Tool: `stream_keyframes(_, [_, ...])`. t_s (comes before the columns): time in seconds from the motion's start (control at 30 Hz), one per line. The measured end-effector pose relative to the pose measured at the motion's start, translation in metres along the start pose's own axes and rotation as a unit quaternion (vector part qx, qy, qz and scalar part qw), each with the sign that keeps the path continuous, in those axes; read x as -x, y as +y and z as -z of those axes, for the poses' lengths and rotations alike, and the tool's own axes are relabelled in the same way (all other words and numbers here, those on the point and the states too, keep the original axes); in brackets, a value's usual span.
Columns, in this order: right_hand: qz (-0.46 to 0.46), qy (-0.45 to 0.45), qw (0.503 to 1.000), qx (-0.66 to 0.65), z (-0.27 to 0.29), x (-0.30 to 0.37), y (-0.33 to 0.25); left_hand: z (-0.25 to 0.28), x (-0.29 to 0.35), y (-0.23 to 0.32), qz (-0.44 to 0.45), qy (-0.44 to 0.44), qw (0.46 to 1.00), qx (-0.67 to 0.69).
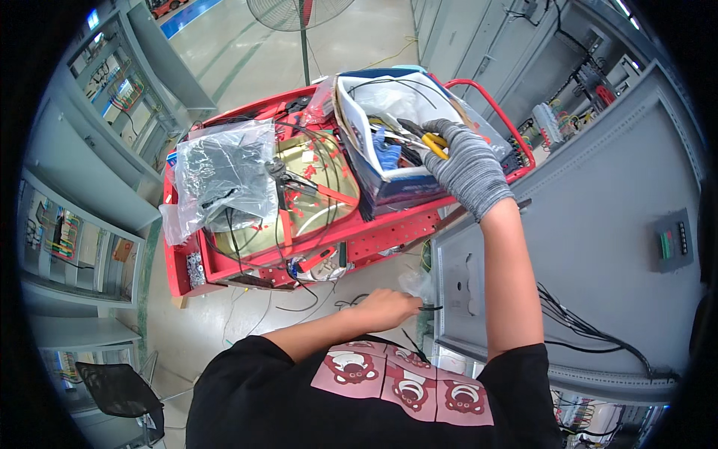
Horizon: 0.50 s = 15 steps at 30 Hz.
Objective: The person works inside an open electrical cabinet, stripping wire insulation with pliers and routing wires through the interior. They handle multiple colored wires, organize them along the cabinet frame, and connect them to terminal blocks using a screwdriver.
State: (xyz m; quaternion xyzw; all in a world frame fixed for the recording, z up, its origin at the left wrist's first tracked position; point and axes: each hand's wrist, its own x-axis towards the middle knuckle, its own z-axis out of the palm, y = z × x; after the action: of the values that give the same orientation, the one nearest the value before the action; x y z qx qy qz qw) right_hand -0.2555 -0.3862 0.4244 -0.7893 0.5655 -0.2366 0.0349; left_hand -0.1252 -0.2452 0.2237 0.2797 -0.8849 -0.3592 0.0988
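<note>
My right hand (467,166), in a grey striped knit glove, is closed round yellow-and-black-handled pliers (435,144). It is over the right side of an open box (404,185) with a white liner. Inside the box lie other hand tools, a blue bundle (387,152) and clear plastic. My left hand (389,309) is bare and closed in front of my shirt, with a short black cable (431,308) sticking out past its fingers. How far the cable runs inside the fist is hidden.
The box stands on a red tool cart (247,263), beside a clear bag (224,173) and red-handled pliers (333,194). An open grey cabinet door (598,224) with black cables stands close on my right. A floor fan (305,45) is behind the cart, a black chair (120,389) lower left.
</note>
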Motion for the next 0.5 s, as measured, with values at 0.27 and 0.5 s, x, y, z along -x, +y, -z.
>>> stream_keyframes(0.27, [-0.253, 0.257, 0.933, -0.019, -0.037, 0.000, 0.143, 0.018, 0.002, -0.042, -0.020, -0.007, 1.000, 0.020])
stream_keyframes(0.5, [-0.250, 0.089, 0.954, 0.142, -0.109, -0.002, 0.191, 0.023, -0.015, -0.043, -0.026, -0.025, 0.995, 0.089])
